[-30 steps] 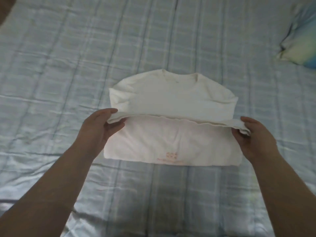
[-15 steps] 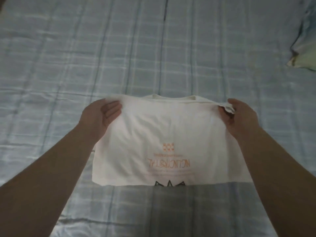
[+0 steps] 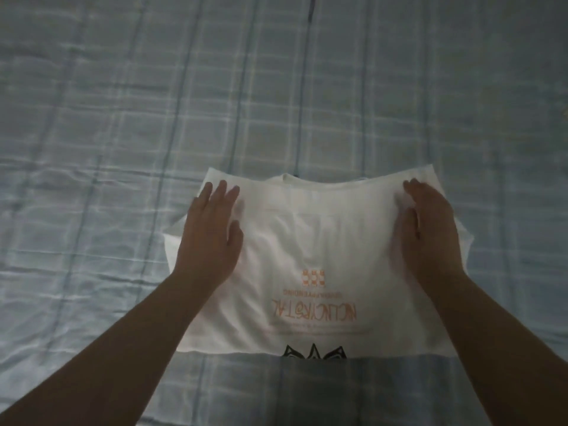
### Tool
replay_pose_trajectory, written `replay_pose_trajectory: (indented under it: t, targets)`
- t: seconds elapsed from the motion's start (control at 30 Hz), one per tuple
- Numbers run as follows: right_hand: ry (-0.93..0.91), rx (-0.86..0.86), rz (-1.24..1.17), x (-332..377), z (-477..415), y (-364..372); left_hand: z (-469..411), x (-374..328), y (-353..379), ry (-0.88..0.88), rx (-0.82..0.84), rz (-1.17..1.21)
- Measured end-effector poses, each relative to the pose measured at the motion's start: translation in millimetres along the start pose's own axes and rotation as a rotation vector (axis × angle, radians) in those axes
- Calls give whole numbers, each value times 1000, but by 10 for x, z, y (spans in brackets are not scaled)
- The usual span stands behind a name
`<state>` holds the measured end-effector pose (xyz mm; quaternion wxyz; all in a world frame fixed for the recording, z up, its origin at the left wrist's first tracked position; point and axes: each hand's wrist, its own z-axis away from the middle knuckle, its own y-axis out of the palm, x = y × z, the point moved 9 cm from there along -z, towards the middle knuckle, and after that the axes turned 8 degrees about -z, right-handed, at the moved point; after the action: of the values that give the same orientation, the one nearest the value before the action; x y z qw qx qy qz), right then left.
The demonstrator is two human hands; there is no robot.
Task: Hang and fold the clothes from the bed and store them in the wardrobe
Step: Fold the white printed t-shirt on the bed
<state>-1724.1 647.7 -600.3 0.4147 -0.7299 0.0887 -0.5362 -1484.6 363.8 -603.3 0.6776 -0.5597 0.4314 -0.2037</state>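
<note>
Folding step under way. White T-shirt (image 3: 313, 235) is lying doubled over on the bed (image 3: 107, 124), on the near part of the sheet, with the neckline (image 3: 289, 179) just peeking out beyond the top edge of the upper layer.

Left hand (image 3: 212, 238) is lying flat on the left part of that layer, fingers straight, thumb spread, gripping nothing. Right hand (image 3: 430, 238) is pressing the right part likewise, palm down, fingers extended, with nothing pinched as far as I can judge. Both seem to be flattening the fold rather than lifting cloth.

Judgement: this garment is partly folded, not yet compact. The next move is probably calling for a further fold, side to side, or for sliding both hands under the bundle to carry it off. Either way the top corners look uneven and are wanting squaring first.

Hard to make out:
- Right hand is smeared by motion, so exact finger positions are uncertain.
- Room is dim.
- Orange lettering (image 3: 313, 312) is showing reversed and upside down, so I am not attempting to read it.
- Black drawing (image 3: 313, 353) is being cut off at the near fold line.
- Whatever is lying under the top layer is hidden.
- Wardrobe, hangers and other clothes are not appearing anywhere.
</note>
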Motion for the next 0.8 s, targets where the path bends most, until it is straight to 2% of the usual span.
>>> replay_pose_trajectory:
  t: [0.03, 0.07, 0.17, 0.4, 0.6, 0.8]
  targets:
    - [-123, 70, 183, 66, 27, 77, 55, -49, 65, 48, 36, -136]
    - [-155, 126, 320, 57, 37, 151, 96, -47, 150, 47, 88, -228]
    - [22, 242, 507, -185, 20, 298, 147, 102, 398, -54, 223, -364]
    - [81, 286, 550, -296, -4, 387, 94, 205, 546, -82, 303, -400]
    - [-16, 119, 468, 17, 590, -19, 764, -124, 136, 22, 131, -366]
    - [151, 149, 523, -473, 1364, -205, 1384, 50, 340, -28, 197, -417]
